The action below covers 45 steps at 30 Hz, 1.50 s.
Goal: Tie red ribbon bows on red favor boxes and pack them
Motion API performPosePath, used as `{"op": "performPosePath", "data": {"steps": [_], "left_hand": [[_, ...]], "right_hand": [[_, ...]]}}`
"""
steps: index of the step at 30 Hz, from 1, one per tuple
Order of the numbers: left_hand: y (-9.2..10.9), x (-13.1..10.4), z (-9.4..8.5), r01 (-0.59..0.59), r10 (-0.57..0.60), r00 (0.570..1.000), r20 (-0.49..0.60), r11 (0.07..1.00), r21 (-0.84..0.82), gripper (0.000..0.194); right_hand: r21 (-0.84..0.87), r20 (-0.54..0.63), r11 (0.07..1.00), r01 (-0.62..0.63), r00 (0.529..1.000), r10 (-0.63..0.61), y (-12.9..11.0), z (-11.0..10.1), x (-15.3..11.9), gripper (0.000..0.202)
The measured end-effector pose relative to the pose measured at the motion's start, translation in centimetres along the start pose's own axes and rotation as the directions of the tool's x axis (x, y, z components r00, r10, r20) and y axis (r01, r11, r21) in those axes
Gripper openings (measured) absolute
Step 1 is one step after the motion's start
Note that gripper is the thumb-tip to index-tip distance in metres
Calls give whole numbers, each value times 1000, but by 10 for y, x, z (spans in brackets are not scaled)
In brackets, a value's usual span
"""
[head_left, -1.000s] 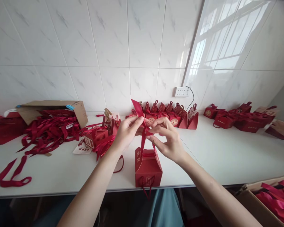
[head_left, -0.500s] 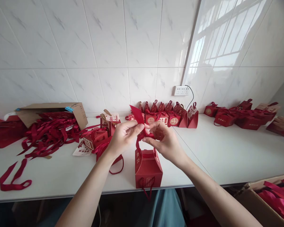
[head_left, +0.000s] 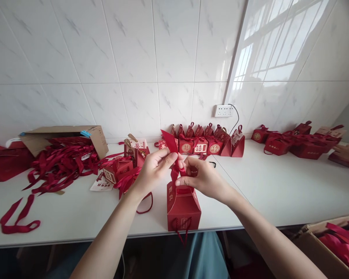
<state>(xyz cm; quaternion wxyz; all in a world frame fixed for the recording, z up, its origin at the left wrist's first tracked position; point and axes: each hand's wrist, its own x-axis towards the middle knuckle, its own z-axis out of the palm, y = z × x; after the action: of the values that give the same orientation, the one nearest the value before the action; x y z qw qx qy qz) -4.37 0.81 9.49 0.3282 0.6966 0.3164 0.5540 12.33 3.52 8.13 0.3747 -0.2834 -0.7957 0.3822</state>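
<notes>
The red box [head_left: 184, 211] stands upright on the white table [head_left: 279, 193], close to its front edge. It looks like thin folded card, so it is probably light, rather stiff along the edges, but easy to dent at the raised side panels. The safest hold seems to be low on the two side walls, with little pressure. The ribbon [head_left: 169, 141] has a satin shine; it should be soft, almost without weight, and somewhat slippery. It is better to take it by a narrow pinch near the gathered part, because the loose end gives no support. The thin twisted cord [head_left: 177, 224] on the front wall appears flexible, and it hangs down past the table edge.

As for the positions, the box is below both hands, and its top opening is just under the right hand [head_left: 205, 176]. The ribbon rises from the box top into the space between the hands. The left hand [head_left: 158, 164] has thumb and forefinger together, clamped on the ribbon, and the pointed end stands up above them. The right fingers are bent around the lower part of the ribbon; one cannot tell whether they press on it. The cord is lower than all fingers, untouched.
</notes>
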Motion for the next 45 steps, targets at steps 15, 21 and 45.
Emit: {"op": "performPosePath", "data": {"steps": [15, 21, 45], "left_hand": [[6, -3, 6, 23, -23, 1000, 11, 999, 43, 33], [-1, -5, 4, -1, 2, 999, -39, 1000, 12, 29], [-33, -14, 15, 78, -219, 936, -277, 893, -443, 16]], "right_hand": [[-121, -202, 987, 109, 970, -132, -3, 9, -11, 22], [220, -222, 972, 85, 974, -35, -7, -3, -13, 36], [313, -655, 938, 151, 750, 98, 0, -21, -1, 31]]}}
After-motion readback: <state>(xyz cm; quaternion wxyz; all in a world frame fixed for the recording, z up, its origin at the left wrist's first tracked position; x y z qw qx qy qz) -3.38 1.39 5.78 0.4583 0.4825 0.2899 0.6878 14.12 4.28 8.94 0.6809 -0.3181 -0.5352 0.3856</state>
